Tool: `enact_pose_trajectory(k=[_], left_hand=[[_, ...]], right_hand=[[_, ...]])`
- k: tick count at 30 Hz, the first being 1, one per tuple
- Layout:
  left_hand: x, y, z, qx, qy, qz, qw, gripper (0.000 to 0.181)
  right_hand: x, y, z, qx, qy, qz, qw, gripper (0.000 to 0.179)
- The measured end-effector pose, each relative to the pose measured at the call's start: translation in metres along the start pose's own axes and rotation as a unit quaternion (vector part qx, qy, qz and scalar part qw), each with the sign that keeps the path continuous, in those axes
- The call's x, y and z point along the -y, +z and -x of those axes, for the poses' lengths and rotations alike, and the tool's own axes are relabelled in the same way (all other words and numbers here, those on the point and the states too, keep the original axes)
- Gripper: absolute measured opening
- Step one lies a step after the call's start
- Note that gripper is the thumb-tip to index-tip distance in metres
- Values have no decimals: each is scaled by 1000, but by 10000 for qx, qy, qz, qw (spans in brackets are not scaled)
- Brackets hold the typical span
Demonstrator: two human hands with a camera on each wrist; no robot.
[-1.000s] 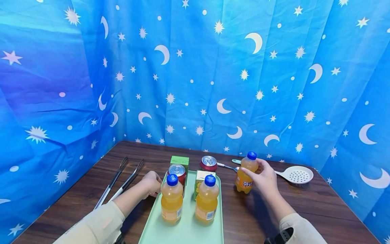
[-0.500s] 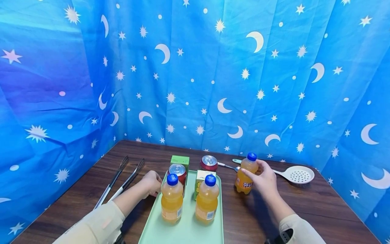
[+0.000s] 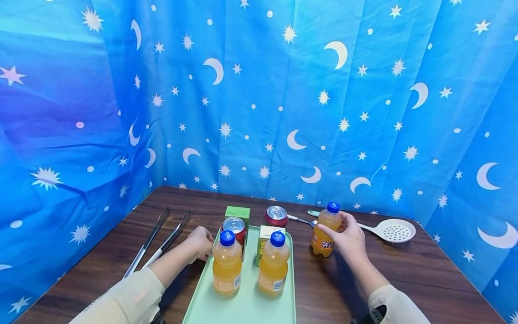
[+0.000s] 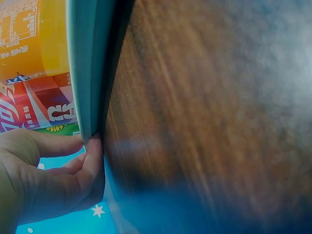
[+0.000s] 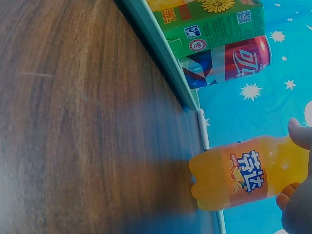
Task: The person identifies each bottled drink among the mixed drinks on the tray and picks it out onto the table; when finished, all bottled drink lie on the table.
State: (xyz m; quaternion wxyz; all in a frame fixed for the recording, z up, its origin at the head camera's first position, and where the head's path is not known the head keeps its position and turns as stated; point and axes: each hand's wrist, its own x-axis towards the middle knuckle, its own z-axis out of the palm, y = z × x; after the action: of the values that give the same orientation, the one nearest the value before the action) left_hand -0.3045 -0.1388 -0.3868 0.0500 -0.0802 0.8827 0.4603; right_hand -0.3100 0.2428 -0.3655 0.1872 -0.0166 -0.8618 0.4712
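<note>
My left hand point(image 3: 201, 243) pinches the rim of a pale green tray point(image 3: 243, 310) near its far left corner; thumb and fingertips meet at the rim in the left wrist view. To the right of the tray, my right hand point(image 3: 351, 236) grips an orange soda bottle point(image 3: 322, 244) with a blue cap by its upper part. The bottle leans slightly, its base close over the table. Two similar bottles, the left one point(image 3: 227, 270) and the right one point(image 3: 273, 272), stand on the tray. Behind them are a red soda can point(image 3: 234, 226) and a green-and-white drink carton point(image 3: 269, 234).
Another red can point(image 3: 276, 216) and a green carton point(image 3: 238, 212) stand at the tray's far end. Tongs point(image 3: 163, 240) lie at left on the wooden table point(image 3: 408, 279). A white slotted spoon point(image 3: 394, 231) lies at right. A blue star-patterned curtain point(image 3: 259, 90) closes off the back and sides.
</note>
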Motion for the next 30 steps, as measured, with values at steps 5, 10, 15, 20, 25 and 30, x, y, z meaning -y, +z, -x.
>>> enact_pose_trajectory(k=[5, 10, 15, 20, 25, 30], left_hand=[[-1, 0, 0, -5, 4, 27, 10000, 22], [-2, -1, 1, -13, 6, -27, 10000, 21], [-1, 0, 2, -12, 11, -30, 10000, 21], [-1, 0, 3, 4, 17, 28, 10000, 21], [-1, -1, 3, 40, -11, 85, 10000, 22], [-1, -1, 5, 55, 18, 57, 10000, 22]], right_hand=[[2, -5, 2, -105, -40, -3, 9999, 86], [3, -10, 6, -175, -34, 104, 9998, 86], [3, -17, 14, -142, -53, 223, 9996, 84], [3, -22, 23, -251, -227, 309, 9989, 80], [5, -27, 31, -389, -367, 304, 9981, 76], [7, -32, 43, -276, -351, -141, 9989, 73]])
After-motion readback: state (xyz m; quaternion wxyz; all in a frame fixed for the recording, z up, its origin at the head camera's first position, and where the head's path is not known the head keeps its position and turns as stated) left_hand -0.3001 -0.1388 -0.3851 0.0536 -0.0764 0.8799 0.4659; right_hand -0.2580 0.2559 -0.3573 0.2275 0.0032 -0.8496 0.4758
